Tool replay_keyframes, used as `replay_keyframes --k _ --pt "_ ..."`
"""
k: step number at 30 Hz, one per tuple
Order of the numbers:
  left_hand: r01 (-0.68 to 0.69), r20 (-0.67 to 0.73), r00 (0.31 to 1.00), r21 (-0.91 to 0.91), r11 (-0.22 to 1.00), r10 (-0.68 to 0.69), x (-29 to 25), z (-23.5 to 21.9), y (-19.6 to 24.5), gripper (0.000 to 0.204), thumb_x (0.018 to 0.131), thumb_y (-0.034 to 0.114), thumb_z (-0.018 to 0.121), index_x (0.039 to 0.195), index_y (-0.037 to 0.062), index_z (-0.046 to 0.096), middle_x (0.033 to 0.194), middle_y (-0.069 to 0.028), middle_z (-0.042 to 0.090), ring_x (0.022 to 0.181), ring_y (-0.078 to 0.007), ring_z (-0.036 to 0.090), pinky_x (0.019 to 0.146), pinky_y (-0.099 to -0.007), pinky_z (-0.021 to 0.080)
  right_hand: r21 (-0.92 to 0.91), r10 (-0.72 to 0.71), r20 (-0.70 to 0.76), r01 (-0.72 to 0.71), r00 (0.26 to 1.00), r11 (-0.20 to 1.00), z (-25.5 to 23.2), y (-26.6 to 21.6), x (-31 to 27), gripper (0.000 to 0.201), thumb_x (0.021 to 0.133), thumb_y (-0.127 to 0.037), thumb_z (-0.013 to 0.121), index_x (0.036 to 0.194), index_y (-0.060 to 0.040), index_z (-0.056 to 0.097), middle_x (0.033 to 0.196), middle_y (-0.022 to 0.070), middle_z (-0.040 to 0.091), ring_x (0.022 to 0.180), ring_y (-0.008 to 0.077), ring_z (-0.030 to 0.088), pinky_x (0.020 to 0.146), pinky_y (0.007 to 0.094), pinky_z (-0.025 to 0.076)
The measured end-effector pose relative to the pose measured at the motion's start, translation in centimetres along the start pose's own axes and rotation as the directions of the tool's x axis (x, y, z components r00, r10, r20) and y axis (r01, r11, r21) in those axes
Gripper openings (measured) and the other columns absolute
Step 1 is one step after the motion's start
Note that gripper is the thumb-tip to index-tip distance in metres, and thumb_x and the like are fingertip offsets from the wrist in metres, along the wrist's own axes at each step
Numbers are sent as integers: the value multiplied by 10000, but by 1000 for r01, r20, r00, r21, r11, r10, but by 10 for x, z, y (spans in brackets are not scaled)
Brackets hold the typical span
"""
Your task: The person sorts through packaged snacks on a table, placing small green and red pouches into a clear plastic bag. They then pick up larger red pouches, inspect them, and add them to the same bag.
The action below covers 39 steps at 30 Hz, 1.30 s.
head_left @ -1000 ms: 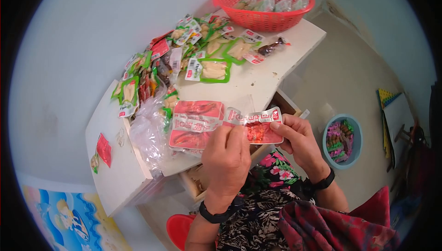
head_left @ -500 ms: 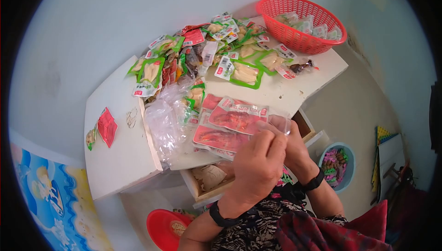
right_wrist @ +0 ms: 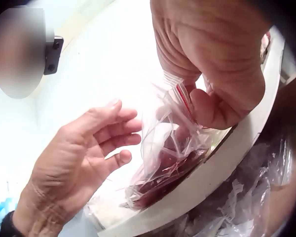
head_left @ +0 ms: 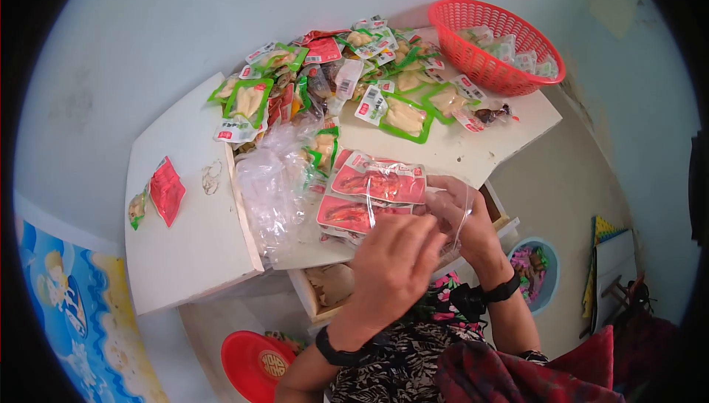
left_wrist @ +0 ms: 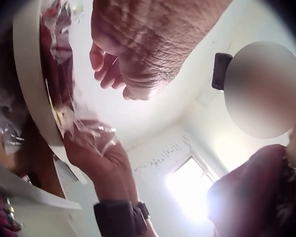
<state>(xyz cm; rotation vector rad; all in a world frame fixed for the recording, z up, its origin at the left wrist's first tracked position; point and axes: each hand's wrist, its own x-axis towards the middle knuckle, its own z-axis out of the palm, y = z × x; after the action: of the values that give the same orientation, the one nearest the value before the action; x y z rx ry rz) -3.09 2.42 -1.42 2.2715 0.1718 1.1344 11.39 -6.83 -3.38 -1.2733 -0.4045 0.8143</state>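
Observation:
A clear zip-top bag (right_wrist: 163, 143) lies at the table's front, with several red food packets (head_left: 378, 181) in it. My right hand (head_left: 476, 229) holds the bag at its mouth; in the right wrist view the fingers curl at the red-lined zip strip (right_wrist: 181, 96). Over the near side of the bag hovers my left hand (head_left: 395, 263), its fingers loosely bent. Seen from the right wrist, that left hand (right_wrist: 84, 158) holds nothing and stands beside the bag. The left wrist view shows the right hand (left_wrist: 101, 153) against the crumpled plastic.
Along the wall lies a heap of food packets (head_left: 354, 82). A red basket (head_left: 480, 48) with bagged packets stands at the far right. Empty clear bags (head_left: 269, 181) lie on the left. Below are an open drawer (head_left: 325, 288), a red bucket (head_left: 247, 359) and a blue basin (head_left: 545, 292).
The red packet that both hands held has gone down onto the other red packets in the bag. My left hand has let go, and the right hand now holds the bag's mouth.

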Motion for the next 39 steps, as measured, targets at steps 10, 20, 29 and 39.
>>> replay_keyframes --k 10,20,29,39 --pt "-46 359 931 278 960 -59 -6 -24 -25 969 785 496 851 1544 29 469 1555 -174 506 1503 -312 413 1244 -546 273 -347 -297 -14 274 955 897 11 8 6 155 994 -99 706 1061 36 671 898 60 737 745 95 645 668 269 531" --pt "-76 299 953 378 923 -44 -16 -12 -35 823 702 35 778 1494 76 560 1518 -93 560 1468 -296 466 1220 -533 308 -407 -241 -304 103 921 907 -26 13 -23 406 1080 -304 559 1278 43 636 911 38 668 781 95 580 708 259 473" --pt "-37 18 999 235 971 33 -5 -25 -48 503 911 68 652 1414 78 655 1400 -112 665 1354 -327 584 1160 -512 395 -128 -172 -50 165 984 978 12 -17 -34 575 1096 -347 508 1506 45 414 1060 120 705 795 110 611 708 248 490" --pt "271 -178 617 -866 420 -766 22 -48 -50 482 1118 322 513 1440 -34 552 1430 -143 617 1283 -255 618 1104 -429 488 -491 -480 221 522 849 697 34 -3 -23 567 891 -60 775 1413 -20 558 1380 124 624 1185 205 633 868 311 560"
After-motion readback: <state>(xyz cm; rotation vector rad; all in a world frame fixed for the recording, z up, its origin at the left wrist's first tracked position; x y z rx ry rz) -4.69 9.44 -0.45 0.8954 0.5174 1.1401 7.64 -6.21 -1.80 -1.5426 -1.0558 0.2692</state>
